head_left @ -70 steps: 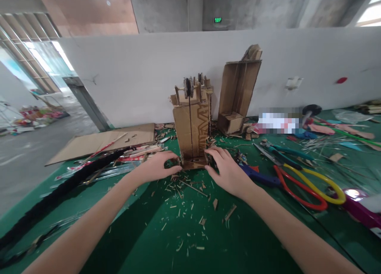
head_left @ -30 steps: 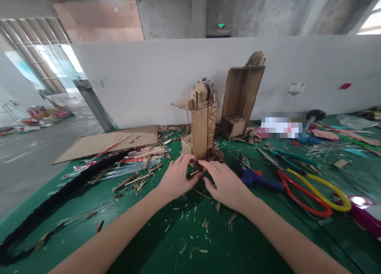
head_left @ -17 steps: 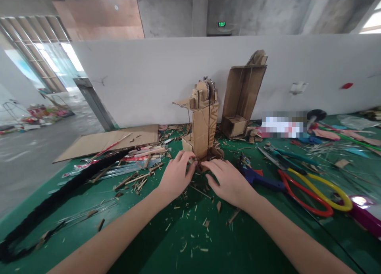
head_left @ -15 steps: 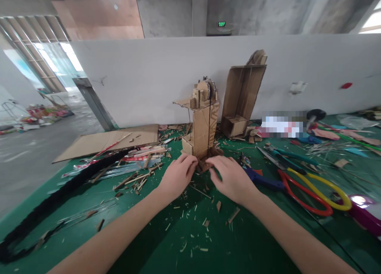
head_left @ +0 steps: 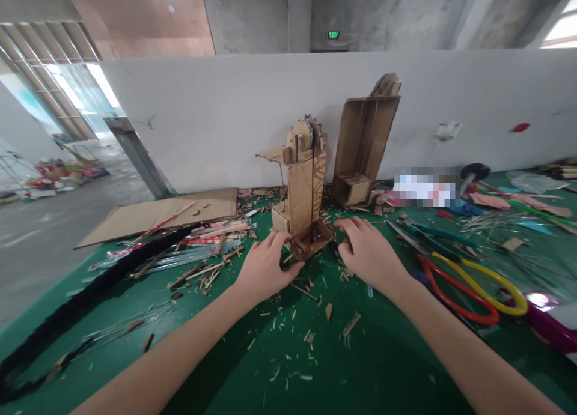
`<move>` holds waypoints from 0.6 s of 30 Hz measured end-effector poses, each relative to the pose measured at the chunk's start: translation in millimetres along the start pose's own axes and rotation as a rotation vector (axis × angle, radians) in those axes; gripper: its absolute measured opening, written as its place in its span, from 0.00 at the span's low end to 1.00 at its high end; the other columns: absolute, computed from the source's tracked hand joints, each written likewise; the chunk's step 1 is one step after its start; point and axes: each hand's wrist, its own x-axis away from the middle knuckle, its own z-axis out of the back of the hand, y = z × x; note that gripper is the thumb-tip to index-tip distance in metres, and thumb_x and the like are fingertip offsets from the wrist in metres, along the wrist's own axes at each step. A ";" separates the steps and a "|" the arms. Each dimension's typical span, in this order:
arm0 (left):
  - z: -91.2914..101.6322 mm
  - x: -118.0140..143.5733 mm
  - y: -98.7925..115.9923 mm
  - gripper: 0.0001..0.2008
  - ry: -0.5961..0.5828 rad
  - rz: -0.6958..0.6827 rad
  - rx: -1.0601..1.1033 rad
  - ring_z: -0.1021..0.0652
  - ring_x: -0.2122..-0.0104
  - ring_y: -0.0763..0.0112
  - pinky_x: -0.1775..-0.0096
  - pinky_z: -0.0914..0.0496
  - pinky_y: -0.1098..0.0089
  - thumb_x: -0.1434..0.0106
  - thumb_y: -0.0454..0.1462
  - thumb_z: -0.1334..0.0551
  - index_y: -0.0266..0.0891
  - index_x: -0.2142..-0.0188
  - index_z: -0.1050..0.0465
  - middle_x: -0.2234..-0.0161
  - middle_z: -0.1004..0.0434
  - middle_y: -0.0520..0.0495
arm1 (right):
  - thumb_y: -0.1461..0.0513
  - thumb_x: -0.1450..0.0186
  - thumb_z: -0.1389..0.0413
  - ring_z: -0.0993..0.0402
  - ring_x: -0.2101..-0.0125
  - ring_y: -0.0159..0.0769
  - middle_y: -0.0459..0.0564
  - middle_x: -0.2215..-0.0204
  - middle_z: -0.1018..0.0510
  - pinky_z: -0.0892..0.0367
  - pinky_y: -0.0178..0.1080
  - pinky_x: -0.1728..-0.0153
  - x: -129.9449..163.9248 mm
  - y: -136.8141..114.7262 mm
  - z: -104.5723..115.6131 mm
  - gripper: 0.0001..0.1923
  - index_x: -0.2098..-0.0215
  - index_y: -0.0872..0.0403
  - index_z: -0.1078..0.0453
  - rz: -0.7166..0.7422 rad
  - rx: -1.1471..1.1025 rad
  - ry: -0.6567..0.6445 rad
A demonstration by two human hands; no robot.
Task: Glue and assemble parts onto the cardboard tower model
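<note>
A cardboard tower [head_left: 301,196] with a round toothed wheel [head_left: 305,134] on top stands upright in front of me. At its foot is a small open cardboard tray [head_left: 321,242]. Just left of the tray is my left hand [head_left: 267,265], thumb and fingers apart, its fingertips beside the tray's left edge; whether they touch it I cannot tell. On the other side, my right hand [head_left: 367,253] is held with bent, parted fingers a little off the tray's right edge. Nothing shows between the fingers of either hand.
Behind the tower a taller cardboard box frame [head_left: 366,145] leans near the white wall. Large scissors with red and yellow handles [head_left: 464,289] lie at the right. At left are a black fuzzy strip [head_left: 103,286], a flat cardboard sheet [head_left: 157,220] and stick offcuts [head_left: 210,271]. Scraps litter the green table [head_left: 383,367].
My hands have moved apart from the front of the tower's foot, the right one outward to the right. The small tray between them is now in plain sight.
</note>
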 end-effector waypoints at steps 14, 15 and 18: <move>7.8 -3.8 2.8 0.19 -0.040 0.038 -0.046 0.26 0.64 0.62 0.62 0.36 0.62 0.33 0.45 0.55 0.41 0.67 0.28 0.68 0.24 0.48 | 0.66 0.38 0.54 0.34 0.58 0.43 0.53 0.59 0.27 0.38 0.46 0.58 6.0 -12.5 -8.4 0.14 0.54 0.56 0.35 0.149 -0.007 -0.042; 7.6 -4.3 2.8 0.21 -0.048 0.038 -0.061 0.26 0.64 0.61 0.62 0.37 0.61 0.33 0.45 0.56 0.41 0.69 0.28 0.69 0.24 0.48 | 0.66 0.38 0.54 0.34 0.58 0.42 0.53 0.60 0.27 0.38 0.46 0.58 7.3 -15.9 -8.9 0.14 0.54 0.56 0.35 0.176 -0.023 -0.055; 6.5 -5.6 2.5 0.20 -0.023 0.064 -0.082 0.27 0.62 0.60 0.61 0.37 0.61 0.33 0.45 0.56 0.41 0.70 0.30 0.68 0.24 0.47 | 0.66 0.38 0.53 0.34 0.59 0.40 0.52 0.61 0.27 0.38 0.44 0.59 11.1 -27.6 -10.0 0.14 0.54 0.55 0.35 0.260 -0.082 -0.094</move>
